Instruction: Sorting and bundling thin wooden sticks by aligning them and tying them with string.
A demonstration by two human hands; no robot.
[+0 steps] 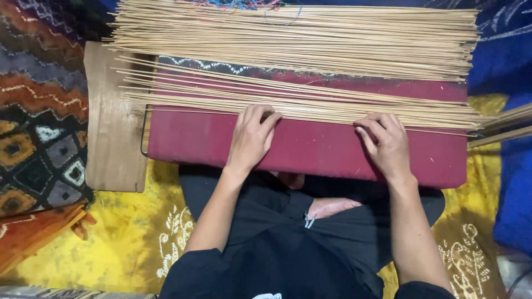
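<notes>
Step in hand, by my reading: you are spreading and sorting a thin layer of sticks across the red pad. Your left hand lies palm down at about 7 o'clock of that layer, fingers loosely together, tips pressing on the nearest sticks; it grips nothing. Your right hand lies at about 5 o'clock, fingers curled, tips resting on the sticks' near edge; I cannot tell whether it pinches one.

The next move, in my judgement, calls for light, even pressure from both hands, so the sticks roll rather than cross or snap.

Condition of the sticks: pale, thin, long, lying roughly parallel left to right. The near layer is loose, with several fanned askew at 9 o'clock over the board. A denser pile sits at 12 o'clock, well squared.
</notes>
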